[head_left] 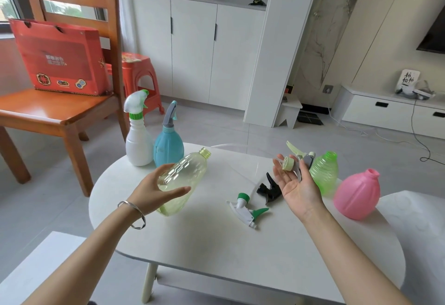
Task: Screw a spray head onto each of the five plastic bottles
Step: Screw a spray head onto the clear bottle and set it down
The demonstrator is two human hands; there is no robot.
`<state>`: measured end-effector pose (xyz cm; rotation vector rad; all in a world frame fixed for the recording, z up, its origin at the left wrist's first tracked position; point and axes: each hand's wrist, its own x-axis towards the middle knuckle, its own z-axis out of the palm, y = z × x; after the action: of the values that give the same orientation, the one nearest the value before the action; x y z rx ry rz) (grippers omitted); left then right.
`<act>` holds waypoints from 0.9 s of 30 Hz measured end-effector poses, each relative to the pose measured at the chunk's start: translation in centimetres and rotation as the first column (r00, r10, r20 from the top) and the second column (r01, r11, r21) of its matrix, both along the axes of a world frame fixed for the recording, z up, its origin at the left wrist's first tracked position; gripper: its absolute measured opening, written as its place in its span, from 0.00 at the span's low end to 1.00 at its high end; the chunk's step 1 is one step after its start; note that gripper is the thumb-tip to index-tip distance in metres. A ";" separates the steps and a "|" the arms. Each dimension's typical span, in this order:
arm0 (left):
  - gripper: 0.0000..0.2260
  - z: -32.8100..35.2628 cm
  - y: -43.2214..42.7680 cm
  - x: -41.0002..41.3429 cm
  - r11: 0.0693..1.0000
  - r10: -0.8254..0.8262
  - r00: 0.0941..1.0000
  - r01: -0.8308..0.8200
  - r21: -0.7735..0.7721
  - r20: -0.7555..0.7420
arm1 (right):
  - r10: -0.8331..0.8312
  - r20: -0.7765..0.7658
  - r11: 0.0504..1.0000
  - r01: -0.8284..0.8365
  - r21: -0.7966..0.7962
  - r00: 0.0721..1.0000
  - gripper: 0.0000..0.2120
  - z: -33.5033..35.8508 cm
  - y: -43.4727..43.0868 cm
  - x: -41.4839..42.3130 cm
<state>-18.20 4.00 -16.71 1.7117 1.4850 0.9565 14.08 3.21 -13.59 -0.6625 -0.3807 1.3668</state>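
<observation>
Spray head [292, 160] loose, yellow bottle [185, 174] tilted

The spray head lies unclamped on the upturned, nearly straight fingers of the right grip [298, 184], above the table [216, 244]. The left grip [154, 191] is wrapped round the yellow bottle, held tilted with its neck bare. The head could roll off. If it meets the slanted neck askew, its collar may cross-thread.

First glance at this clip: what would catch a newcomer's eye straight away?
The left hand grips a clear yellow-green bottle, tilted with its neck open, above the white table. To its right the upturned right hand carries a pale green spray head on its fingers. A bright pink bottle stands headless at the table's right edge.
</observation>
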 end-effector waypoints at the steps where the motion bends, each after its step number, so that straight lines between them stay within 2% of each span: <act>1: 0.30 0.0 0.0 0.0 1.000 0.001 1.000 -0.001 -0.003 -0.002 | 0.002 -0.002 1.000 -0.002 0.000 1.000 0.10 0.0 0.0 0.0; 6: 0.30 0.0 -0.1 0.1 1.000 -0.017 1.000 0.017 -0.008 -0.018 | 0.067 0.059 0.997 -0.065 -0.030 0.996 0.11 0.0 -0.1 -0.4; 9: 0.29 0.5 -0.5 0.5 0.995 -0.103 0.993 0.103 -0.007 -0.053 | 0.111 0.198 0.993 -0.104 -0.047 0.974 0.10 -0.1 -0.2 -1.0; 12: 0.29 0.7 -1.0 1.3 0.978 -0.209 0.977 0.208 -0.028 -0.041 | 0.166 0.407 0.986 -0.159 -0.052 0.898 0.06 -0.3 -0.5 -2.0; 14: 0.30 0.7 -1.3 2.0 0.967 -0.253 0.966 0.252 -0.027 -0.049 | 0.223 0.524 0.972 -0.227 -0.058 0.822 0.14 -0.2 -0.9 -2.7; 16: 0.30 0.8 -1.4 2.7 0.960 -0.279 0.959 0.279 -0.018 -0.038 | 0.256 0.611 0.959 -0.277 -0.062 0.749 0.17 0.0 -1.2 -3.3; 20: 0.27 1.5 -1.4 3.1 0.953 -0.297 0.954 0.299 -0.044 0.040 | 0.252 0.691 0.948 -0.315 -0.037 0.677 0.09 0.7 -1.4 -3.1; 23: 0.28 1.7 -1.3 3.2 0.922 -0.348 0.929 0.364 -0.130 0.127 | 0.287 0.741 0.924 -0.380 -0.047 0.607 0.11 1.1 -1.5 -2.5; 27: 0.24 2.1 -1.2 3.4 0.893 -0.382 0.905 0.413 -0.179 0.185 | 0.303 0.759 0.907 -0.419 -0.044 0.576 0.11 1.6 -1.5 -2.2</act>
<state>-14.84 2.85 -14.59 1.6615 1.0414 0.6580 11.92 1.71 -12.00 -1.0709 -1.3546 1.3689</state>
